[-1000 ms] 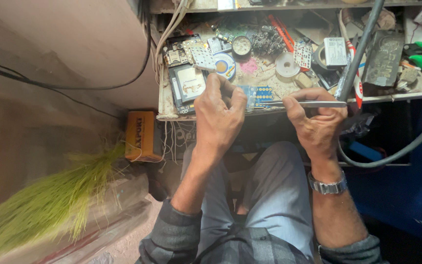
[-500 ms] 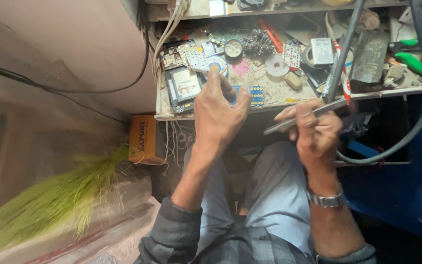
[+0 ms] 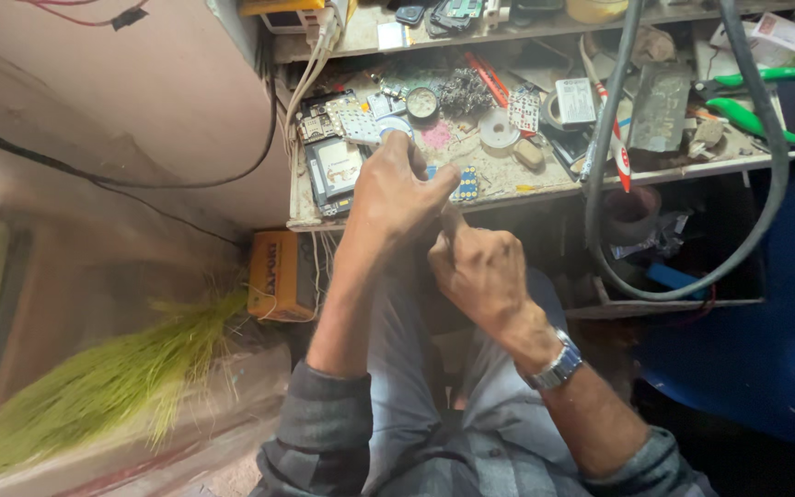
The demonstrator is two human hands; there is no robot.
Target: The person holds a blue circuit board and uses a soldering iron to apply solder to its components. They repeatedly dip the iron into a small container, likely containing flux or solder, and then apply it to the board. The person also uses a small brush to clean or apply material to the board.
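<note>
Work seemingly midway: left hand (image 3: 397, 189) and right hand (image 3: 476, 267) touching at counter (image 3: 508, 179) edge, fingers curled, maybe pinching something hidden, near small blue part (image 3: 467, 184).

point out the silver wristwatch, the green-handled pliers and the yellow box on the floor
silver wristwatch (image 3: 555, 364), head view, on the metal band at the right wrist
green-handled pliers (image 3: 753, 118), head view, on a green handle
yellow box (image 3: 280, 274), head view, on its top face

You sit in a cramped electronics repair workshop: a worn, stained wooden bench (image 3: 508, 179) carries bare green circuit boards (image 3: 316, 124), an opened phone (image 3: 336, 170), green-handled pliers (image 3: 754, 118), tape rolls (image 3: 499, 130) and thick grey cables (image 3: 600, 156).
</note>
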